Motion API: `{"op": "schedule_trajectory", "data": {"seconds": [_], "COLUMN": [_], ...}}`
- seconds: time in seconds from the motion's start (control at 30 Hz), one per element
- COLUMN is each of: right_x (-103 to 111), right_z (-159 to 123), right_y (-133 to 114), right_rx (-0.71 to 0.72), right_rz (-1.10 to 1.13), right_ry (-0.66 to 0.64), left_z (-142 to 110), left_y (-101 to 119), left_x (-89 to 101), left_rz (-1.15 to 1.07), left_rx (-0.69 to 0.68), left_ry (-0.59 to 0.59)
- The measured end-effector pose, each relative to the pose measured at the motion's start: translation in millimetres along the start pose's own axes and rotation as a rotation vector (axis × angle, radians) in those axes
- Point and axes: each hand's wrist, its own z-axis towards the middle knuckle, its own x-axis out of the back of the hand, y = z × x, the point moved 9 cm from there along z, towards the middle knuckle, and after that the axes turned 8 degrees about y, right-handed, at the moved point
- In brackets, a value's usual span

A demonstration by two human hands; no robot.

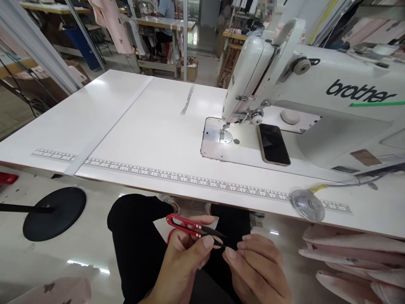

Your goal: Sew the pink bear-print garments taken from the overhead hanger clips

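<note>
Over my lap, my left hand (186,253) grips a pair of red-handled thread snips (186,224), whose dark blades point right and stand apart. My right hand (259,264) is closed beside the blades, its thumb and forefinger together at the lower blade's tip. Whether those fingers pinch the tip or something small is not clear. Both hands are just in front of the edge of a white sewing table (142,139). A white sewing machine (253,80) marked "brother" stands on the table, with its presser foot (224,131) above the metal needle plate.
A dark phone (274,144) lies right of the needle plate. A printed ruler strip (190,179) runs along the front edge, with a clear round disc (308,204) near its right end. Pink fabric (357,257) hangs at lower right. A black round base (55,213) stands at left.
</note>
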Motion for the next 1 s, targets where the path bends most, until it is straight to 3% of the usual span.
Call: {"op": "schedule_trajectory", "data": {"seconds": [0.27, 0.73, 0.87, 1.0], "right_x": [-2.9, -4.2, -5.0, -3.5], "right_z": [3.4, 9.2, 7.5, 3.9], "right_y": [0.8, 0.4, 7.4, 16.3], "right_rx": [0.029, 0.018, -0.023, -0.123], "right_rz": [-0.027, 0.001, 0.028, 0.089], "right_ry": [-0.053, -0.015, -0.023, -0.002], "left_z": [-1.5, -7.1, -11.2, -8.0], "left_y": [1.3, 2.0, 13.3, 11.2], "left_x": [-1.0, 2.3, -0.3, 5.8], "left_rz": [-0.015, -0.032, -0.053, -0.035], "left_rx": [-0.007, -0.058, -0.160, -0.146], "left_ry": [-0.013, 0.009, 0.001, 0.075]}}
